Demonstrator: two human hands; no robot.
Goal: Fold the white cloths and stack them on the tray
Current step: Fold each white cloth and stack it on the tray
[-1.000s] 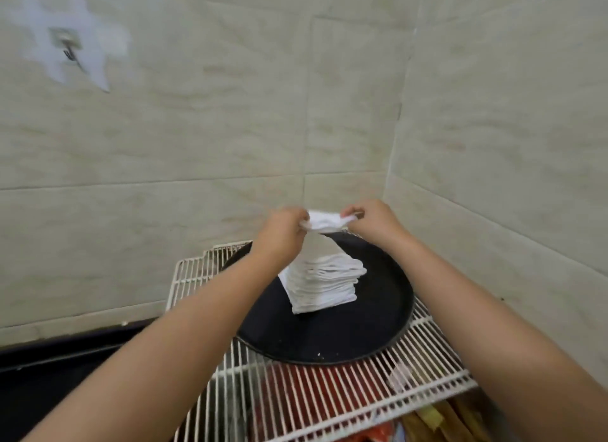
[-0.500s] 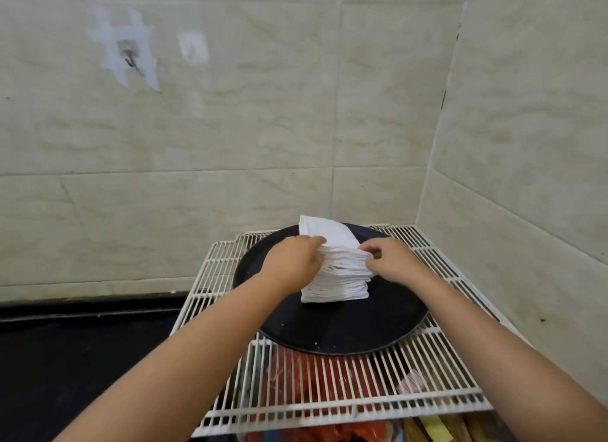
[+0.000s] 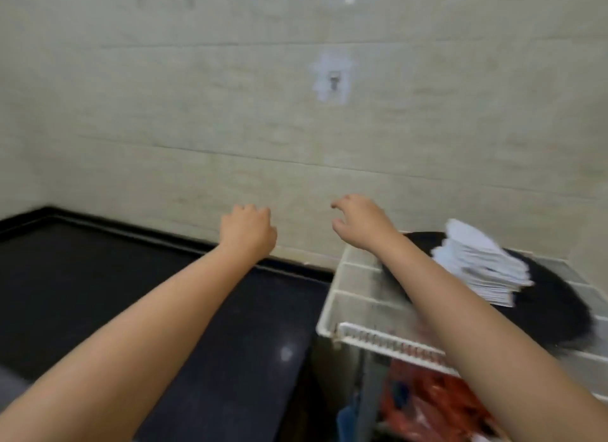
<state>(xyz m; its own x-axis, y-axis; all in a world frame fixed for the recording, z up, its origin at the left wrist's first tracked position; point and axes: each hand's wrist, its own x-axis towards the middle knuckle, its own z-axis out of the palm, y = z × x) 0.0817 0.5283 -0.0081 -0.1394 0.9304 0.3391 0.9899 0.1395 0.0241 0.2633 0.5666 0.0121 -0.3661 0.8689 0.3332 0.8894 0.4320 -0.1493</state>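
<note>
A stack of folded white cloths [image 3: 480,264] rests on the round black tray [image 3: 559,313] at the right of the head view; the picture is blurred by motion. My right hand [image 3: 358,221] hovers left of the stack, fingers spread and curved, holding nothing. My left hand [image 3: 246,231] is further left, above the black counter, with its fingers curled loosely and nothing in it. Neither hand touches the cloths or the tray.
The tray sits on a white wire rack [image 3: 355,310], with a red plastic bag [image 3: 424,399] beneath it. A black counter [image 3: 158,296] stretches to the left. Beige tiled wall [image 3: 197,112] stands behind, with a small hook [image 3: 334,79] on it.
Both hands have let go of the stack and swung left, away from the tray. The view has turned left, so the tray now lies at the right edge.
</note>
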